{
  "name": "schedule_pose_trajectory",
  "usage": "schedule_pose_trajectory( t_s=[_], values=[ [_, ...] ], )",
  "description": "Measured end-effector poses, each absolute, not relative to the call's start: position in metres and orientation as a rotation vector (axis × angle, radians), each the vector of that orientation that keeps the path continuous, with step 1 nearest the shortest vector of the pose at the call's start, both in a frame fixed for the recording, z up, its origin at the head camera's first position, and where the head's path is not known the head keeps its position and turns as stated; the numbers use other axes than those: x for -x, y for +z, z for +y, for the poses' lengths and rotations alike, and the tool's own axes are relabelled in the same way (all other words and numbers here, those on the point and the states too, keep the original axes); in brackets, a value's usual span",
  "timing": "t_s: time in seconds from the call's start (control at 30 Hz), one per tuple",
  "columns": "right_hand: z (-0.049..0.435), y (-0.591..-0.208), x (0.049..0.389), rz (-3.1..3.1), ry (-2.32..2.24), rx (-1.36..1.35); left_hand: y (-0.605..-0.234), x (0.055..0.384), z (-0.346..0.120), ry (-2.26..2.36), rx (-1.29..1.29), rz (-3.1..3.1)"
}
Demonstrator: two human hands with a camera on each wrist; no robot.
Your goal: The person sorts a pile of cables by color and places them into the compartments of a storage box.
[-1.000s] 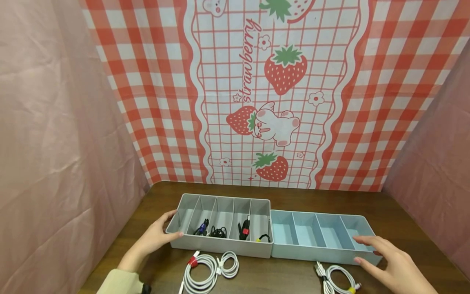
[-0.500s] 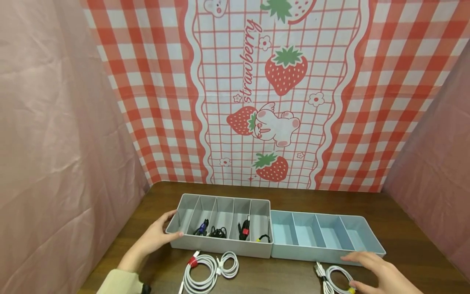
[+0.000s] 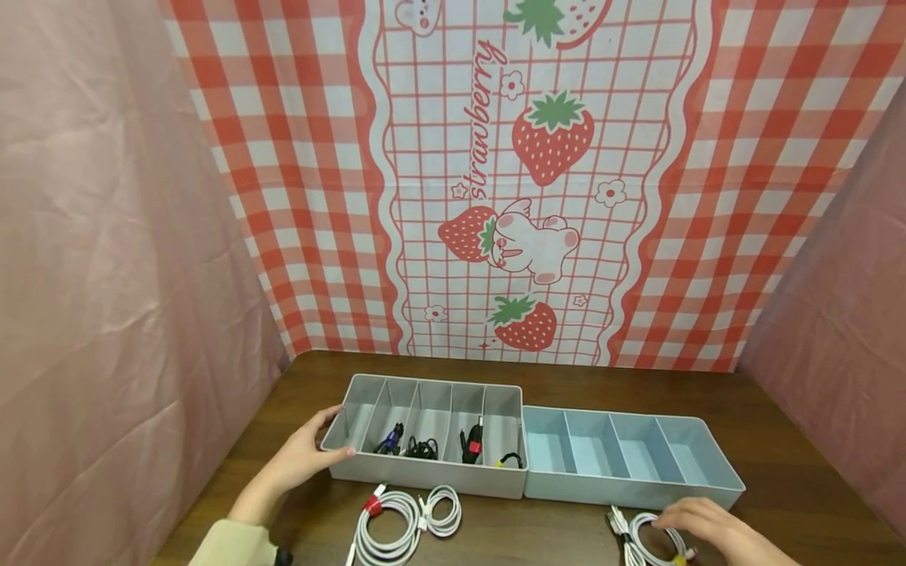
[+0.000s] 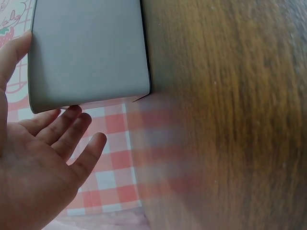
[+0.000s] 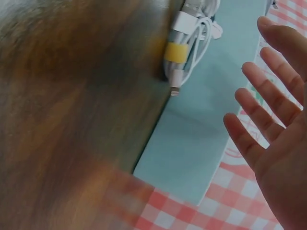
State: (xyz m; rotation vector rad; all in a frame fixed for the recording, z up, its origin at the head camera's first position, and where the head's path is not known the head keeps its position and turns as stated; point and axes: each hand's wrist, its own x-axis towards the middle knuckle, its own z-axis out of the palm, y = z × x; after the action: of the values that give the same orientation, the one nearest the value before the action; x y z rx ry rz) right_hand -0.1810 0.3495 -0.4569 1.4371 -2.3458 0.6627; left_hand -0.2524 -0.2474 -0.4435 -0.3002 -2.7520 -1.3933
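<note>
My left hand (image 3: 304, 452) rests at the left end of a grey divided box (image 3: 425, 476), thumb on its front rim and fingers against the end wall. In the left wrist view the fingers are loosely extended. My right hand (image 3: 715, 531) hovers with fingers extended over a coiled white cable (image 3: 623, 528), which has a black tie and a yellow tie (image 5: 176, 52). That cable lies in front of a light blue divided box (image 3: 630, 490). In the right wrist view, the hand stands apart from the cable, holding nothing.
Black cables with a purple tie (image 3: 390, 440) and a red tie (image 3: 473, 446) lie in the grey box, with other black cables. Two coiled white cables, one with a red tie (image 3: 373, 505), lie before it. A strawberry-patterned cloth (image 3: 524, 330) hangs behind the table (image 3: 538, 542).
My right hand has moved left and down from the blue box's right end to above the white cable. The left hand and both boxes have stayed in place.
</note>
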Motion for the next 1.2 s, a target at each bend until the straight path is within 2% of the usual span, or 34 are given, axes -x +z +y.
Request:
schedule_pose_trajectory(
  t_s=[0.73,1.2],
  values=[
    [0.355,-0.497,0.202,-2.121,0.442,-1.683,-0.445,0.254,-0.248,-1.385,0.289,-2.766],
    [0.352,-0.492,0.196,-2.322,0.466,-1.573,-0.444,0.254,-0.248,-1.380,0.280,-2.774]
  ],
)
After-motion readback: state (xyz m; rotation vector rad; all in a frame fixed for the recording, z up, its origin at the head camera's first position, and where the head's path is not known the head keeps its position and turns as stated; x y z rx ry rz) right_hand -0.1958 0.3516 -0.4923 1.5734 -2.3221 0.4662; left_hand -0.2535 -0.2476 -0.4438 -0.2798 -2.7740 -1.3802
